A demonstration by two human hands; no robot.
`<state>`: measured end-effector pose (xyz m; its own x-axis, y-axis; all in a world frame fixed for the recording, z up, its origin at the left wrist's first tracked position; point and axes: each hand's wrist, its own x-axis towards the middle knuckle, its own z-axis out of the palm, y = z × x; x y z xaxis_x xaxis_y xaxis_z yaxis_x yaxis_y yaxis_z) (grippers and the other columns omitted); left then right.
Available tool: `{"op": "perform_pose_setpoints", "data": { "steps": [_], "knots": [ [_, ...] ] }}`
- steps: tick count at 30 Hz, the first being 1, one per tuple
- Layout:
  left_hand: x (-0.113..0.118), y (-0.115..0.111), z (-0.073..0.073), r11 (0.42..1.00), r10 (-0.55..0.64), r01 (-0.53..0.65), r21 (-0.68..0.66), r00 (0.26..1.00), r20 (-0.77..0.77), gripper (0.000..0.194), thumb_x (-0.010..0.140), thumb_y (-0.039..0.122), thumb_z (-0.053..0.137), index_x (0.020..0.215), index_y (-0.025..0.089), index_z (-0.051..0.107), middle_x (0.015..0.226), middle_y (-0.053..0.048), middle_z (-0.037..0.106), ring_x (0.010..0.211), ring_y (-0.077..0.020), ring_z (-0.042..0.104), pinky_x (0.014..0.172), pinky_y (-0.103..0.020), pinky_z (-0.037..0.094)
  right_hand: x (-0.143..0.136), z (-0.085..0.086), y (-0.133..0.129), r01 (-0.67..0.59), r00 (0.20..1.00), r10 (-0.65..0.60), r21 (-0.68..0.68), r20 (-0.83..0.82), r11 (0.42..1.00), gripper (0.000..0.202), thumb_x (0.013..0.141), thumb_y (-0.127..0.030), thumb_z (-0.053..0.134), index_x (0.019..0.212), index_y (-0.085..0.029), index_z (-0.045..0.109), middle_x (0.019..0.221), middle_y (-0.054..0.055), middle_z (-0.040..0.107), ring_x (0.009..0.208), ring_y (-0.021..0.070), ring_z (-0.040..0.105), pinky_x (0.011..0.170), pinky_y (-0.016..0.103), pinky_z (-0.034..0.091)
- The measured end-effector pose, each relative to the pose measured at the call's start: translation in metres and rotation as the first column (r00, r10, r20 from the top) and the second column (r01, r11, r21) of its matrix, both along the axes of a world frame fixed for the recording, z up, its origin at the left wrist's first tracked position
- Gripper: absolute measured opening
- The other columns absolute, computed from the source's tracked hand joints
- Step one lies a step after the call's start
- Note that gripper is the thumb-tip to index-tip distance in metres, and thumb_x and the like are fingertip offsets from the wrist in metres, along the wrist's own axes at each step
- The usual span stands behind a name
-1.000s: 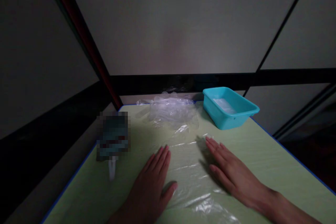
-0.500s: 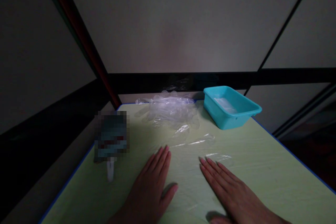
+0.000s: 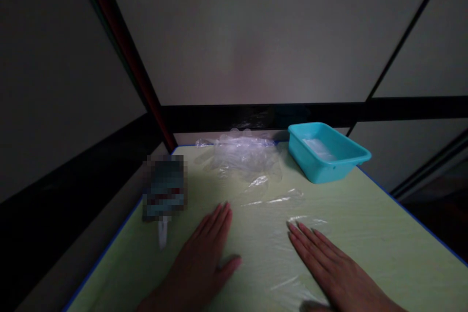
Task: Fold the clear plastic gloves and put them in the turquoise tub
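Observation:
My left hand (image 3: 201,258) lies flat on the pale green table (image 3: 387,243), fingers stretched out and thumb apart. Opposite it, my right hand (image 3: 336,268) is also flat, its thumb partly cut off by the lower edge. A thin clear plastic sheet (image 3: 272,239) is spread on the table between the hands, and its creases show near the right fingertips. Beyond the fingers lies a heap of clear crumpled plastic (image 3: 244,153), which looks like thin gloves.
A turquoise basket (image 3: 329,170) with something whitish inside stands at the back right. On the left lies a blurred-out dark item (image 3: 166,187) with a pale strip (image 3: 163,233) below it. Wall panels rise behind the table's far edge.
My hands have moved a little farther apart, the left one leftward and the right one rightward. More creases show in the clear plastic between them. The camera view has shifted slightly.

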<state>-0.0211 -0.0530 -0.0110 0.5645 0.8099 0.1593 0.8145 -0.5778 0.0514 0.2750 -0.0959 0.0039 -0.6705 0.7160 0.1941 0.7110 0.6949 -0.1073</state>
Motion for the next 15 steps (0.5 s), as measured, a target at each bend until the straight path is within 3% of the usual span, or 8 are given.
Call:
{"op": "perform_pose_setpoints", "data": {
  "steps": [3, 5, 10, 13, 15],
  "knots": [
    [-0.006, -0.003, 0.0, 0.998, 0.055, -0.055, 0.039, 0.998, -0.008, 0.076, 0.083, 0.041, 0.046, 0.141, 0.015, 0.005, 0.143, -0.013, 0.021, 0.129, -0.0273, 0.023, 0.102, -0.044, 0.029, 0.0, -0.001, -0.001, 0.002, 1.0, -0.002, 0.014, 0.001, 1.0, 0.09, 0.08, -0.057, 0.046, 0.139, -0.015, -0.008, 0.141, 0.01, 0.018, 0.127, 0.0285, 0.028, 0.095, 0.043, 0.041],
    [0.005, -0.008, 0.005, 0.994, 0.08, -0.081, 0.074, 0.997, 0.018, 0.074, 0.085, 0.041, 0.043, 0.141, 0.014, 0.003, 0.144, -0.013, 0.018, 0.13, -0.0274, 0.022, 0.102, -0.045, 0.029, -0.001, 0.001, -0.002, 0.006, 1.0, -0.007, 0.028, 0.009, 1.0, 0.09, 0.08, -0.058, 0.045, 0.139, -0.016, -0.009, 0.141, 0.01, 0.02, 0.126, 0.0281, 0.029, 0.094, 0.042, 0.042],
    [0.076, -0.023, 0.018, 0.999, -0.035, 0.034, 0.007, 0.996, 0.081, 0.073, 0.084, 0.044, 0.042, 0.139, 0.005, 0.012, 0.144, -0.016, 0.012, 0.131, -0.0285, 0.015, 0.102, -0.044, 0.031, -0.003, 0.002, -0.002, -0.004, 1.0, 0.002, 0.082, 0.025, 0.997, 0.091, 0.08, -0.057, 0.045, 0.139, -0.014, -0.009, 0.14, 0.012, 0.024, 0.125, 0.0283, 0.031, 0.091, 0.042, 0.045],
    [0.115, -0.03, 0.015, 0.988, -0.098, 0.108, -0.113, 0.991, 0.092, 0.064, 0.085, 0.038, 0.04, 0.137, 0.003, 0.023, 0.142, -0.015, 0.016, 0.13, -0.0282, 0.017, 0.103, -0.041, 0.032, -0.001, -0.003, -0.002, -0.004, 1.0, 0.004, 0.091, 0.006, 0.996, 0.091, 0.08, -0.055, 0.047, 0.139, -0.014, -0.008, 0.14, 0.012, 0.022, 0.126, 0.0287, 0.029, 0.093, 0.043, 0.044],
    [0.127, -0.032, 0.01, 0.982, -0.101, 0.114, -0.15, 0.991, 0.093, 0.062, 0.085, 0.035, 0.039, 0.136, 0.002, 0.026, 0.141, -0.016, 0.017, 0.129, -0.0289, 0.019, 0.102, -0.042, 0.033, -0.001, -0.005, -0.003, -0.004, 1.0, 0.005, 0.084, -0.012, 0.996, 0.09, 0.08, -0.052, 0.048, 0.14, -0.014, -0.007, 0.141, 0.011, 0.021, 0.126, 0.0284, 0.028, 0.095, 0.043, 0.042]
  ]
}}
